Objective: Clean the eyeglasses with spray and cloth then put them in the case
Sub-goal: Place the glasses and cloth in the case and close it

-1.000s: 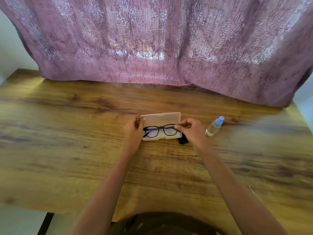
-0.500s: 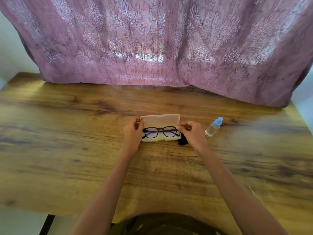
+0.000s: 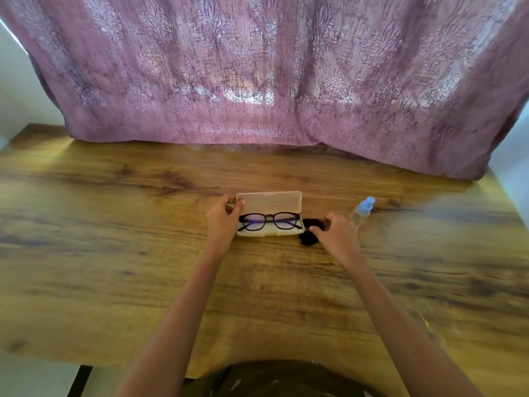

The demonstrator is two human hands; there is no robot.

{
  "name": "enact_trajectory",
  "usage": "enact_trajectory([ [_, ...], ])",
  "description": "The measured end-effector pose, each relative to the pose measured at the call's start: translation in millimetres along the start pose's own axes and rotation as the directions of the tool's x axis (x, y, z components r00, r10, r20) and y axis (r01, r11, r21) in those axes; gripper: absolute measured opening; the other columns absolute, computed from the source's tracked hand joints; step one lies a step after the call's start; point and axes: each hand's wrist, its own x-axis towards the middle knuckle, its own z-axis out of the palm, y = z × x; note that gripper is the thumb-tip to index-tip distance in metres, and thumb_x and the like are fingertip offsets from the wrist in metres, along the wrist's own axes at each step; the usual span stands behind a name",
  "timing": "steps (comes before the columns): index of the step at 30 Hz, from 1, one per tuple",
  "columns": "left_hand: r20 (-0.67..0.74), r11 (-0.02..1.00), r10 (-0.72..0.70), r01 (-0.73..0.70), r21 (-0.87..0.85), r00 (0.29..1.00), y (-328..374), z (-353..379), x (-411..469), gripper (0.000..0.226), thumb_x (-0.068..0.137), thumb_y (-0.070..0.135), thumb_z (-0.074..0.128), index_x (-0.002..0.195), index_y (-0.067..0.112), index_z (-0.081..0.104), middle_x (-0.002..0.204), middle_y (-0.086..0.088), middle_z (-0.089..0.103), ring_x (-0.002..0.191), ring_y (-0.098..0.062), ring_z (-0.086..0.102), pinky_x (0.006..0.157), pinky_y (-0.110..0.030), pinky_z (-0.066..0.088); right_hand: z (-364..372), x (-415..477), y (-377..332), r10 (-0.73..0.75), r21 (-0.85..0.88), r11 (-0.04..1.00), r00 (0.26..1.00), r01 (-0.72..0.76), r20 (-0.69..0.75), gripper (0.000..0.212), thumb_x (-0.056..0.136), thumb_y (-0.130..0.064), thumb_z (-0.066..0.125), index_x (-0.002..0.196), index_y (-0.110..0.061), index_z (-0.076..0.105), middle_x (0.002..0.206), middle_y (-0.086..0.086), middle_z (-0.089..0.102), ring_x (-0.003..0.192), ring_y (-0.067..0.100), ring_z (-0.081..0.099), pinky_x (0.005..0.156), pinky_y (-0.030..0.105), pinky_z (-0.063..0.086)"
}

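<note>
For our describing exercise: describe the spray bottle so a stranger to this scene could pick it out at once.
On the wooden table before the pink curtain, look right of the open glasses case, past the dark cloth. The spray bottle is there: the only clear thing with a light blue cap.

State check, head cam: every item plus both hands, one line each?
case: open, lid raised.
eyeglasses: lying in the case base.
cloth: crumpled on the table, right of the case.
spray bottle: standing on the table, blue cap on, untouched.
left hand: grips the lid's left end.
right hand: fingers curled on the cloth.
</note>
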Motion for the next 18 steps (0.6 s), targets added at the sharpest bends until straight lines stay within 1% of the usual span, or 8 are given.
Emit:
enact_trajectory([
  [2, 0.016, 0.999, -0.032, 0.032, -0.001, 0.999, 2.4, -0.5, 1.2, 0.023, 0.094, 0.026, 0.061, 0.112, 0.011, 0.065, 0.09, 0.001, 0.064, 0.073, -0.009, 0.056, 0.054, -0.009, 0.037, -1.1, -1.0, -0.9, 0.012, 0.007, 1.0, 1.0, -0.012, -0.014, 0.013, 0.087, -0.019, 0.071, 0.085, -0.017, 0.058, 0.075, -0.008, 0.054, 0.063, -0.001, 0.047, 0.049, 0.011, 0.029],
  [4, 0.026, 0.998, -0.06, 0.06, -0.001, 0.998, 4.8, -1.0, 2.4, 0.022, 0.094, 0.024, 0.061, 0.112, 0.012, 0.065, 0.092, 0.001, 0.064, 0.07, -0.002, 0.054, 0.053, -0.007, 0.04, -4.9, -3.3, -1.7, 0.007, 0.021, 1.0, 0.999, -0.006, -0.045, 0.014, 0.087, -0.018, 0.07, 0.086, -0.019, 0.056, 0.072, -0.012, 0.051, 0.061, -0.004, 0.046, 0.044, 0.01, 0.032],
  [5, 0.027, 0.998, -0.066, 0.066, 0.005, 0.997, 6.0, -1.4, 2.8, 0.022, 0.094, 0.023, 0.061, 0.113, 0.012, 0.064, 0.093, 0.001, 0.064, 0.071, -0.003, 0.054, 0.053, -0.006, 0.04, -7.0, -4.7, -2.3, 0.001, 0.034, 0.999, 0.998, 0.001, -0.059, 0.014, 0.087, -0.017, 0.069, 0.088, -0.02, 0.056, 0.072, -0.013, 0.051, 0.06, -0.005, 0.046, 0.044, 0.008, 0.035],
  [7, 0.029, 0.997, -0.07, 0.069, 0.034, 0.997, 7.4, -1.8, 3.4, 0.023, 0.094, 0.021, 0.061, 0.115, 0.011, 0.064, 0.096, 0.0, 0.064, 0.08, -0.008, 0.055, 0.053, -0.007, 0.039, -11.3, -6.4, -2.3, -0.008, 0.08, 0.997, 0.997, 0.014, -0.081, 0.012, 0.087, -0.016, 0.069, 0.094, -0.018, 0.06, 0.078, -0.011, 0.055, 0.063, -0.006, 0.047, 0.049, 0.004, 0.038],
  [10, 0.047, 0.994, -0.087, 0.084, 0.066, 0.995, 7.8, -1.6, 5.4, 0.024, 0.094, 0.017, 0.061, 0.116, 0.008, 0.064, 0.105, -0.006, 0.067, 0.088, -0.01, 0.055, 0.061, -0.01, 0.038, -18.0, -7.6, -4.2, 0.014, 0.209, 0.978, 0.996, 0.006, -0.09, 0.016, 0.086, -0.019, 0.071, 0.1, -0.017, 0.064, 0.09, -0.008, 0.063, 0.074, -0.007, 0.053, 0.056, 0.008, 0.035],
  [13, 0.061, 0.991, -0.113, 0.108, 0.082, 0.992, 9.5, -2.0, 7.7, 0.026, 0.094, 0.015, 0.061, 0.117, 0.006, 0.064, 0.111, -0.01, 0.068, 0.091, -0.011, 0.055, 0.075, -0.02, 0.041, -25.9, -8.4, -9.0, 0.059, 0.408, 0.912, 0.996, -0.028, -0.063, 0.018, 0.083, -0.025, 0.076, 0.097, -0.022, 0.064, 0.092, -0.011, 0.067, 0.081, -0.005, 0.06, 0.063, 0.01, 0.041],
  [16, 0.064, 0.989, -0.124, 0.117, 0.092, 0.99, 8.3, -1.8, 10.0, 0.026, 0.092, 0.013, 0.062, 0.117, 0.006, 0.065, 0.111, -0.011, 0.069, 0.089, -0.011, 0.054, 0.076, -0.022, 0.041, -31.6, -9.3, -15.5, 0.077, 0.529, 0.848, 0.996, -0.045, -0.039, 0.019, 0.079, -0.027, 0.08, 0.089, -0.026, 0.064, 0.09, -0.012, 0.068, 0.076, -0.01, 0.061, 0.058, 0.002, 0.043],
  [18, 0.074, 0.986, -0.138, 0.13, 0.103, 0.988, 7.3, -2.0, 10.9, 0.026, 0.092, 0.013, 0.063, 0.117, 0.007, 0.065, 0.111, -0.011, 0.069, 0.087, -0.011, 0.054, 0.075, -0.022, 0.041, -33.9, -9.1, -18.6, 0.08, 0.589, 0.806, 0.997, -0.06, -0.008, 0.021, 0.076, -0.027, 0.082, 0.088, -0.027, 0.065, 0.092, -0.009, 0.07, 0.086, -0.003, 0.065, 0.065, 0.006, 0.047],
])
